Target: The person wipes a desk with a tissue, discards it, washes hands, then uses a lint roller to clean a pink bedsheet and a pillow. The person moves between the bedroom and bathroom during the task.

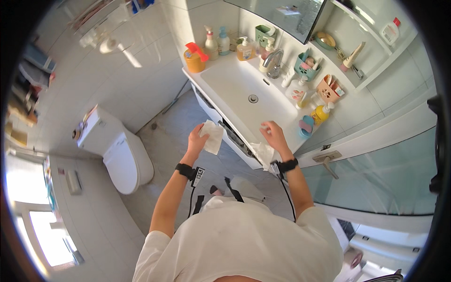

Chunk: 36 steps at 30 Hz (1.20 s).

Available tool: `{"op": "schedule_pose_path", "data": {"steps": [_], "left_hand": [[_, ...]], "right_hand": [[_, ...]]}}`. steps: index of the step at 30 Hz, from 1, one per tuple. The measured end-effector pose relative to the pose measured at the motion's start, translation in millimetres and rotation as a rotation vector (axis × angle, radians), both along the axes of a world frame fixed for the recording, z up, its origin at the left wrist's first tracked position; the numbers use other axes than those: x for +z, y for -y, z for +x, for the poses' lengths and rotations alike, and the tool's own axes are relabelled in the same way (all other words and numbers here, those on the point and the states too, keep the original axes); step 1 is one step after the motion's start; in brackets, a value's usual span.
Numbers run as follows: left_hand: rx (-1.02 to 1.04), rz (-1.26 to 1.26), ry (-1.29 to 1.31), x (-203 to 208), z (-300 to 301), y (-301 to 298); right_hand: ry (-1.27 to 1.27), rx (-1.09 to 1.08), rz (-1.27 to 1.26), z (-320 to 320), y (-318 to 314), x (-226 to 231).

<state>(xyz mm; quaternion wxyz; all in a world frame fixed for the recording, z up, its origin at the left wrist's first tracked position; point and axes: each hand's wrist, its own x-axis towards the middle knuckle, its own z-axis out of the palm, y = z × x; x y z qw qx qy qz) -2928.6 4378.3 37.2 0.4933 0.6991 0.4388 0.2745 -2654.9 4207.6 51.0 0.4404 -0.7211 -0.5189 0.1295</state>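
My left hand (197, 141) is closed on a white tissue (213, 138), which hangs flat from the fingers in front of the sink cabinet. Over the front rim of the white sink (230, 91), my right hand (274, 136) has its fingers loosely bent and apart, with nothing visible between them. A second crumpled white tissue (262, 151) lies at the counter's front edge, close beside the right wrist. Below the rim, a dark gap shows along the cabinet front (238, 141). Both wrists wear black straps with small devices and cables.
Pump bottles (245, 50), a faucet (274, 63), a blue cup (306, 127) and a yellow bottle (321, 114) crowd the sink's back and right. An orange bin (193, 61) stands at the left end. A toilet (123, 162) is left; a glass door (376, 169) is right.
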Motion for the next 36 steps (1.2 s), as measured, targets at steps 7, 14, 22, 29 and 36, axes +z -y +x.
{"op": "schedule_pose_path", "data": {"steps": [7, 14, 22, 29, 36], "left_hand": [[-0.349, -0.262, 0.178, -1, 117, -85], [-0.470, -0.783, 0.296, -16, 229, -143], [-0.519, -0.972, 0.237, -63, 307, -176], [-0.579, -0.927, 0.106, -73, 344, -186], [-0.831, -0.612, -0.032, -66, 352, -194]], "right_hand": [[-0.271, -0.323, 0.070, 105, -136, -43], [-0.331, -0.438, 0.079, 211, -212, -74], [-0.237, -0.401, 0.102, 218, -216, -89], [-0.186, -0.686, 0.068, 174, -211, -96], [-1.196, -0.933, 0.198, 106, -243, -81]]}}
